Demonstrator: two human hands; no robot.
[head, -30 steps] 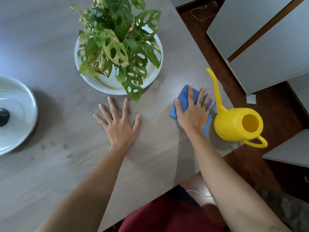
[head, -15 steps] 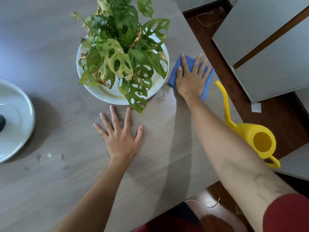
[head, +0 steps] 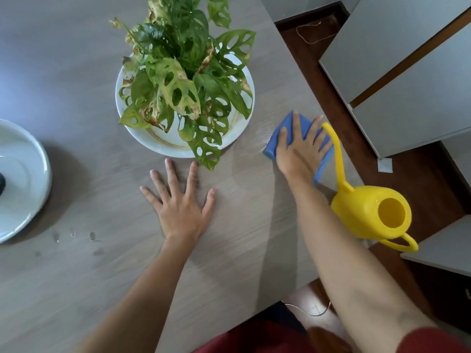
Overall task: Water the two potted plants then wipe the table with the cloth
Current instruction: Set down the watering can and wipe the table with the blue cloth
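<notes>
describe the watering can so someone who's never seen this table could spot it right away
Start at the grey table and go to its right edge, just past the right hand pressing the blue cloth. The watering can stands there: the only bright yellow thing, with a long thin spout.

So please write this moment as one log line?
phase: wiping | right hand: flat on blue cloth, beside watering can | left hand: flat on table | droplets: not wiped

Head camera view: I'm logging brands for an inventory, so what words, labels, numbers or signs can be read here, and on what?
None can be read. The yellow plastic watering can, folded blue cloth and round white plant saucer show no print. The small white tag on the dark wooden floor is blank or too small to tell.
</notes>
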